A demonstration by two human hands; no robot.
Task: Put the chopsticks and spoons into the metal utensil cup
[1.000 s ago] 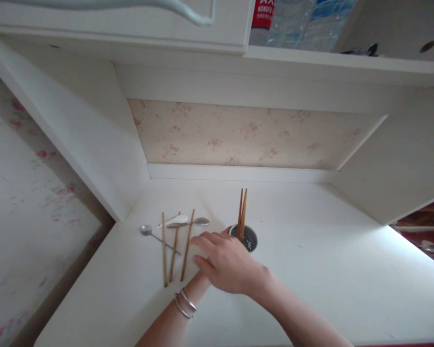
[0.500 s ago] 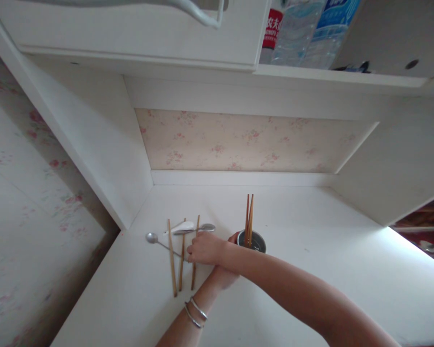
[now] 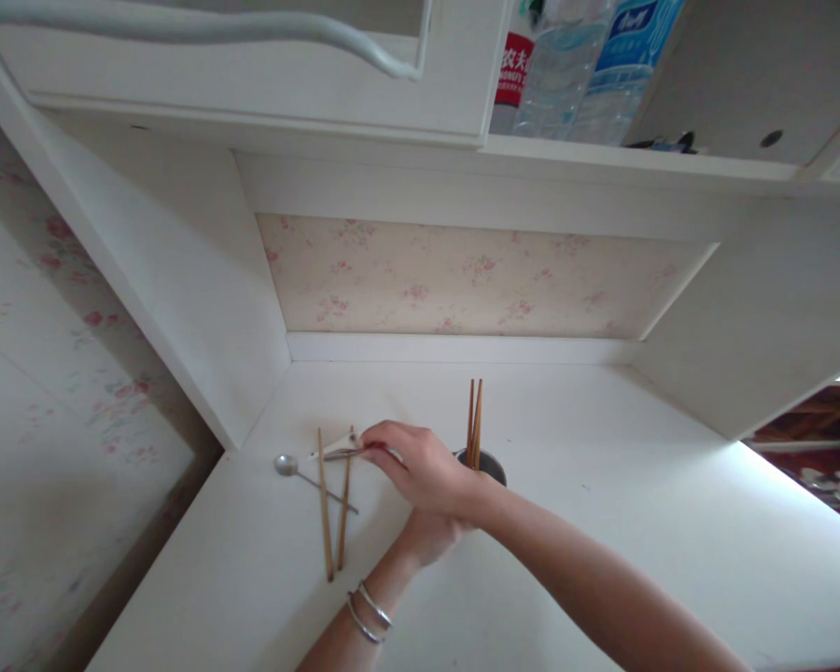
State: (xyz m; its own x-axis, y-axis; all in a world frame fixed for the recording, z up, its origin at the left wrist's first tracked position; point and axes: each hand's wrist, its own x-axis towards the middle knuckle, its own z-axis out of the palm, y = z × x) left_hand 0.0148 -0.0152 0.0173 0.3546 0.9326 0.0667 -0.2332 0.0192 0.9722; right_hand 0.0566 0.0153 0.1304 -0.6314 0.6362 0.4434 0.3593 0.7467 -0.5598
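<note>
We take the dark grey round cup (image 3: 496, 465) as the landmark; it sits on the white tabletop (image 3: 602, 569). Two brown wooden chopsticks (image 3: 474, 420) stand upright in the cup. The right hand (image 3: 424, 467) extends to the left of the cup, its forearm crossing over the left hand (image 3: 432, 537). Its thumb and fingers are drawn together in a pinch at the cup-side end of a white glossy spoon (image 3: 342, 444); we cannot tell which item they grasp. The handle of a silver metal spoon (image 3: 336, 455) projects from under these fingers, just beside the white spoon. The left hand is positioned at the near left of the cup; its fingers are hidden, so we cannot tell whether it grips. Two silver bangles (image 3: 371, 611) encircle its wrist. Farther left of the cup, we find two tan wooden chopsticks (image 3: 325, 513) lying side by side and a long-handled metal spoon (image 3: 287, 465), its handle crossing both.
</note>
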